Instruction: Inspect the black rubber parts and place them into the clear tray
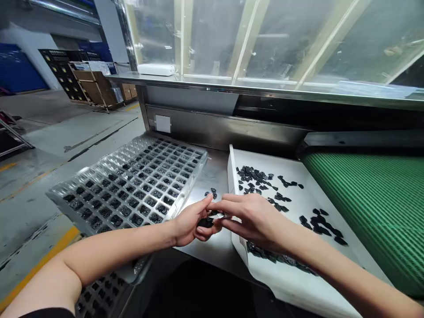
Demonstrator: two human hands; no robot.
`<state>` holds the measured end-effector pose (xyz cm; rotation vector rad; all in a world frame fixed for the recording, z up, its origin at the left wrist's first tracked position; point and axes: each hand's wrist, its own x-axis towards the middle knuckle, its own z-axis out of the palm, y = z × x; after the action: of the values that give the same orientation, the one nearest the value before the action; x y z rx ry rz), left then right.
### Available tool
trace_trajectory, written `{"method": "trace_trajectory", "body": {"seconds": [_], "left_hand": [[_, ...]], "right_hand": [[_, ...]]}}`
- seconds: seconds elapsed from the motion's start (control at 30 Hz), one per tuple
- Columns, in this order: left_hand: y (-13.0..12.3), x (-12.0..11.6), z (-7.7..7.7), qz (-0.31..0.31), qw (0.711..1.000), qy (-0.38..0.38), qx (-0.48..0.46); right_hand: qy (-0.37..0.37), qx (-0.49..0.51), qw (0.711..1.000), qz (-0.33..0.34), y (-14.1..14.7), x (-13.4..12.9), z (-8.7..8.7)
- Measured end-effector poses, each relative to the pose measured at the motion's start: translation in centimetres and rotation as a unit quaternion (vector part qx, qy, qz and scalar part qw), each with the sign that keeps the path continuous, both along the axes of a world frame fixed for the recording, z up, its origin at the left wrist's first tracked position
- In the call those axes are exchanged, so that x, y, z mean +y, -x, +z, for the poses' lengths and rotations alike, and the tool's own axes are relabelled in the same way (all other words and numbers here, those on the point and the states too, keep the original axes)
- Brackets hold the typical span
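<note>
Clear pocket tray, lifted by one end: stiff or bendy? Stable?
Likely bendy: the clear pocket tray looks thin-walled. Probably heavier toward the right, as left-edge pockets look empty. Tilting could spill the small black parts, since no lid covers them.

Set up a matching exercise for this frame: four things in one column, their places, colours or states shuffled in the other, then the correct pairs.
1. Clear plastic tray
2. Shallow white tray
3. Ribbed belt
4. Left hand

A. Green, at the right side of the view
B. Gripping a black piece, close to the right hand
C. Many of its pockets hold small black parts
D. Bears loose black parts in heaps and scattered groups

Pairs: 1-C, 2-D, 3-A, 4-B
</note>
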<state>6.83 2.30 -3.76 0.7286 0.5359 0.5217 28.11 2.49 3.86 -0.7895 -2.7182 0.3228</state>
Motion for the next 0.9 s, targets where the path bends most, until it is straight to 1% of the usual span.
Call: {"method": "trace_trajectory", "body": {"seconds": [0.1,0.17,0.23,0.33,0.47,0.6,0.73,0.8,0.9], "left_hand": [[0.2,0.1,0.0,0.014,0.999,-0.044,0.007],[0.3,0.0,-0.1,0.028,0.997,-0.073,0.017],[0.4,0.0,-0.1,0.039,0.995,-0.085,0.032],[0.5,0.2,-0.1,0.052,0.992,-0.102,0.046],[0.5,0.3,-0.1,0.063,0.991,-0.108,0.044],[0.5,0.3,-0.2,0.052,0.993,-0.095,0.052],[0.3,0.4,-0.2,0.049,0.992,-0.101,0.059],[0.3,0.5,-0.2,0.046,0.992,-0.103,0.055],[0.4,0.6,-0.1,0.04,0.993,-0.098,0.047]], "right_hand": [[0.032,0.077,0.996,-0.027,-0.7,0.2,-0.6],[0.078,0.132,0.986,-0.064,-1.1,0.3,-1.0],[0.128,0.174,0.971,-0.103,-1.5,0.5,-1.6],[0.196,0.185,0.953,-0.138,-1.9,0.7,-2.5],[0.267,0.191,0.934,-0.14,-1.9,0.6,-3.3],[0.301,0.208,0.919,-0.149,-1.4,0.3,-3.6],[0.339,0.231,0.896,-0.169,-1.1,0.3,-3.6],[0.34,0.236,0.895,-0.164,-0.9,0.4,-3.4],[0.321,0.236,0.906,-0.143,-0.8,0.2,-3.1]]}}
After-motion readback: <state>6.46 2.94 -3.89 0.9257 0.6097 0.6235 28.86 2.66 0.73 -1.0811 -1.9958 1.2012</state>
